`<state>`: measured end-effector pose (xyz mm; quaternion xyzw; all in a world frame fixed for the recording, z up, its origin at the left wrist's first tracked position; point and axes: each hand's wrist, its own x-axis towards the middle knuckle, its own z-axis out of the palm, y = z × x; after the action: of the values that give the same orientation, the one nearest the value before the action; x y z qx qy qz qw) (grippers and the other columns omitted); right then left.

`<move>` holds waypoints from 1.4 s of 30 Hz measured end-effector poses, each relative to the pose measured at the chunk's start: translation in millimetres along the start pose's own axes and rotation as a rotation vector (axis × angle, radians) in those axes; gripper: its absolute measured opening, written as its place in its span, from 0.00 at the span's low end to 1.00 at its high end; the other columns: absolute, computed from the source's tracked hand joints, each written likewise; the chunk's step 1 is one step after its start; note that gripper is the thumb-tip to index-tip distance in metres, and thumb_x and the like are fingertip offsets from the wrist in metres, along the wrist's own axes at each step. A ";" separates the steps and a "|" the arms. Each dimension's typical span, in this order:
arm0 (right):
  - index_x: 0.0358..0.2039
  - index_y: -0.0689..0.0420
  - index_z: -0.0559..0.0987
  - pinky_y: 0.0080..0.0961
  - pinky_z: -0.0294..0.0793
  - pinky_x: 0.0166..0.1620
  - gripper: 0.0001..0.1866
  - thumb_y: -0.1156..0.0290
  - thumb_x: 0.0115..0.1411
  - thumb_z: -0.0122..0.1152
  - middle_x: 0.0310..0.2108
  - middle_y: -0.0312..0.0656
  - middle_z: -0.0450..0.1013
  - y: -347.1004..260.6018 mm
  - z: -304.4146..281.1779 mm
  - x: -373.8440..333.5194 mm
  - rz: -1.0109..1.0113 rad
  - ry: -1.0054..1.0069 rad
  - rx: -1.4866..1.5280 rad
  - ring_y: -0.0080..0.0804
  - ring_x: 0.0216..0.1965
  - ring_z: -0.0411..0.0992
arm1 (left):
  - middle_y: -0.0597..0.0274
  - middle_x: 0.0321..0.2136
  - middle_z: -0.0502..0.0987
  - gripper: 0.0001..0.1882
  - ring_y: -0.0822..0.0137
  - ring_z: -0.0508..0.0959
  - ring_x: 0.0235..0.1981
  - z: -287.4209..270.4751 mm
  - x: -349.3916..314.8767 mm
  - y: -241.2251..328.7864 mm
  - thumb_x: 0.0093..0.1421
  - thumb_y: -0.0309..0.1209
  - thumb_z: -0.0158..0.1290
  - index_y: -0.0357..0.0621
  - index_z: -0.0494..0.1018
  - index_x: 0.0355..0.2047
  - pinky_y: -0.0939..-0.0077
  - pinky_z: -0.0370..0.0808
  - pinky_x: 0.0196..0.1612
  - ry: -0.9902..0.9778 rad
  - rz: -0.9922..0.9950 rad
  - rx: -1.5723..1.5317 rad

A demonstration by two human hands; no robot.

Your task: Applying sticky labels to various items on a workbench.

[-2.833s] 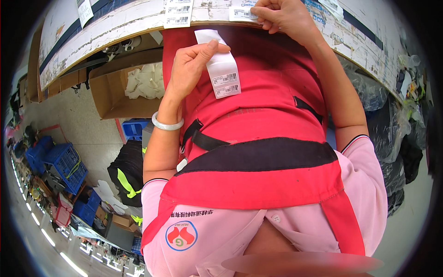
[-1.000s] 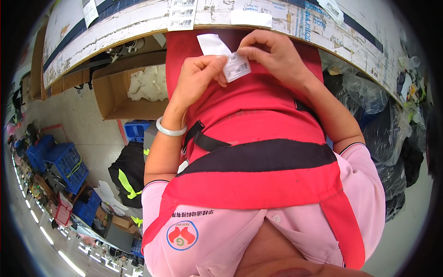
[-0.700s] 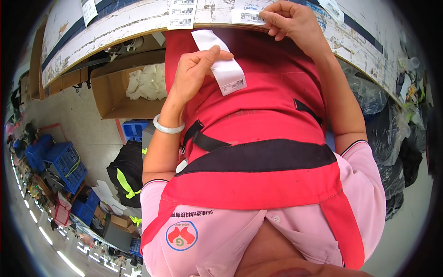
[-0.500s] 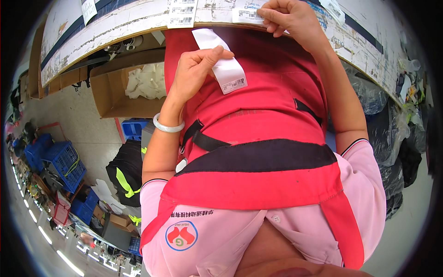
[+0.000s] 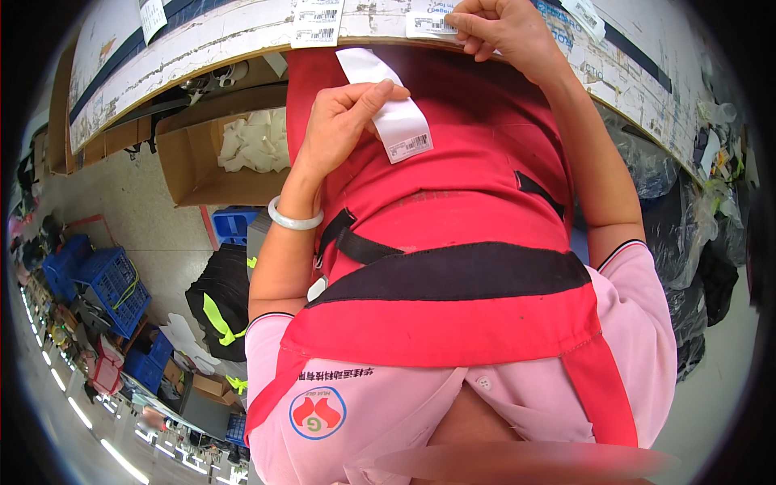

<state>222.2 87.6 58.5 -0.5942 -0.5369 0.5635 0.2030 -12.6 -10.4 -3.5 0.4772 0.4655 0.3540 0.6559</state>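
A strip of white label paper hangs in front of the red apron, printed with a barcode at its lower end. My left hand pinches it around the middle between thumb and fingers. At the edge of the worn white table, my right hand has its thumb and forefinger closed at the right end of a small white barcode label. That label lies on the tabletop; whether its held end is lifted I cannot tell. Left of it, a sheet of several labels reaches the table's edge.
Under the table stands an open cardboard box with white paper scraps. Blue crates and a black bundle with yellow-green ties are on the left. Plastic-wrapped bags crowd the right side. Another paper label lies far left.
My right fingers have shifted very slightly left along the label on the table. My left hand holds the paper strip in nearly the same place.
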 end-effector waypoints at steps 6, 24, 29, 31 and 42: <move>0.31 0.64 0.78 0.15 0.73 0.23 0.07 0.72 0.60 0.59 0.21 0.37 0.74 0.1 1.2 1.1 0.002 0.005 -0.004 0.20 0.20 0.72 | 0.66 0.24 0.78 0.18 0.80 0.72 0.22 -0.3 -0.4 -0.6 0.66 0.40 0.50 0.38 0.81 0.38 0.86 0.68 0.25 -0.005 -0.003 -0.008; 0.31 0.61 0.77 0.13 0.69 0.22 0.08 0.69 0.63 0.57 0.22 0.33 0.72 27.8 -37.7 -12.2 -0.193 0.132 0.136 0.16 0.19 0.69 | 0.66 0.30 0.80 0.16 0.80 0.73 0.27 3.5 -4.1 -5.2 0.65 0.36 0.51 0.34 0.80 0.38 0.85 0.69 0.31 0.030 -0.013 -0.048; 0.27 0.60 0.78 0.17 0.69 0.24 0.10 0.65 0.56 0.64 0.18 0.34 0.72 62.6 -131.4 5.8 -0.157 0.677 -0.146 0.19 0.20 0.70 | 0.62 0.32 0.79 0.14 0.77 0.76 0.27 10.4 -6.4 14.1 0.59 0.24 0.57 0.34 0.75 0.45 0.84 0.72 0.27 -0.060 -0.130 -0.196; 0.28 0.60 0.78 0.21 0.70 0.25 0.10 0.65 0.54 0.65 0.18 0.35 0.72 81.3 -146.2 15.5 -0.124 0.708 -0.319 0.21 0.20 0.70 | 0.60 0.32 0.77 0.18 0.76 0.76 0.25 9.0 -6.2 12.2 0.57 0.21 0.58 0.34 0.73 0.48 0.84 0.73 0.24 -0.093 -0.144 -0.159; 0.35 0.60 0.80 0.18 0.71 0.35 0.12 0.63 0.62 0.58 0.29 0.32 0.74 32.8 -18.9 -38.8 -0.178 -0.110 -0.156 0.17 0.31 0.69 | 0.61 0.30 0.78 0.13 0.77 0.74 0.21 13.5 -9.2 5.7 0.58 0.23 0.57 0.36 0.76 0.45 0.85 0.71 0.25 0.003 -0.118 -0.195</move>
<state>260.6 49.6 53.6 -0.5263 -0.6400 0.5316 0.1754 -2.9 -21.0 5.9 0.3822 0.4572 0.3592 0.7182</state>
